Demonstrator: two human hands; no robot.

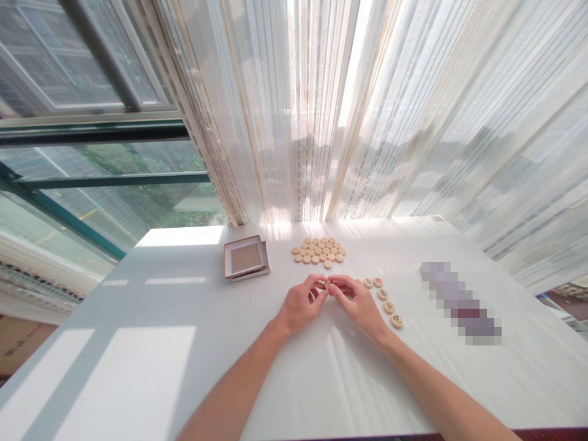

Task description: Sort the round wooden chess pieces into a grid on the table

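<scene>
**Sunlit white table before a sheer curtain**

An open box lies at left, well apart from the left hand, whose thumb and fingertips close narrowly on a wooden disc. Just beyond lie gathered blank-topped discs. The right hand pinches that same disc from the other side, mid-table. Further right, marked discs form a bent line, partly hidden by this hand. A light two-sided rim pinch probably works best, keeping the face readable; the right wrist should clear that line.
</scene>
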